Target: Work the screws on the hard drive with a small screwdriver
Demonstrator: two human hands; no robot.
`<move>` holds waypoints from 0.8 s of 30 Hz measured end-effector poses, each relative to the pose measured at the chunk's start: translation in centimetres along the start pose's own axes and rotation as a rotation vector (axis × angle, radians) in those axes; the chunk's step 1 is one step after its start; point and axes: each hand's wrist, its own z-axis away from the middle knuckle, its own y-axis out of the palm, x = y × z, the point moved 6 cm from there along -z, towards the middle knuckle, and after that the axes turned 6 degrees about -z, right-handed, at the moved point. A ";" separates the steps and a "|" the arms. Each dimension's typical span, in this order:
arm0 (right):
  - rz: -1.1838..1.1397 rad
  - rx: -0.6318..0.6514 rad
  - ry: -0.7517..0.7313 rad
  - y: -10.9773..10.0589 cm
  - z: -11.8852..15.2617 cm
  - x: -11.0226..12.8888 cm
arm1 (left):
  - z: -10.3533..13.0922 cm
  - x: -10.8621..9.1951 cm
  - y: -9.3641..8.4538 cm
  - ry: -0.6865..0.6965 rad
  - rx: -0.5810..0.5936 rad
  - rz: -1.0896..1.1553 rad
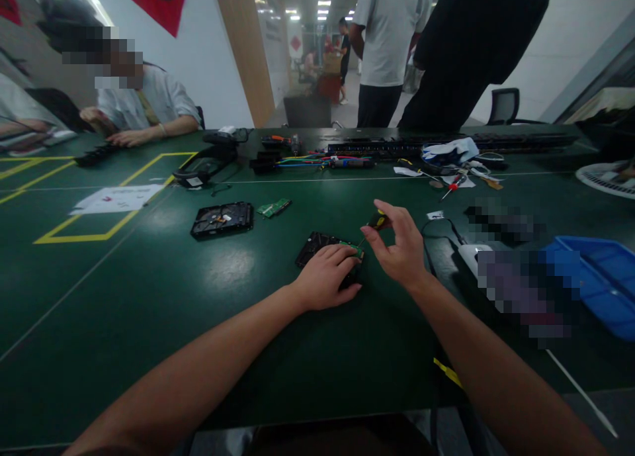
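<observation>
A black hard drive with a green circuit board on its right part lies on the green table. Over its lower side rests my left hand, fingers spread flat on the drive and board. My right hand pinches the black and yellow handle of a small screwdriver just right of the drive. The screwdriver's thin shaft slants down to the board near my left fingertips; its very tip is too small to make out.
Another hard drive and a loose green circuit board lie to the left. Cables, tools and a headset-like black device sit farther back. At right is a blue tray. A seated person and standing people are beyond the table.
</observation>
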 end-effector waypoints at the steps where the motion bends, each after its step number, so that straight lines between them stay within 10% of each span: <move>1: 0.003 -0.004 0.000 0.0 0.0 0.0 | 0.0 0.0 0.0 0.003 0.001 0.000; 24: -0.239 0.093 0.178 0.5 0.3 -0.5 | -0.1 0.1 0.1 -0.006 -0.004 0.021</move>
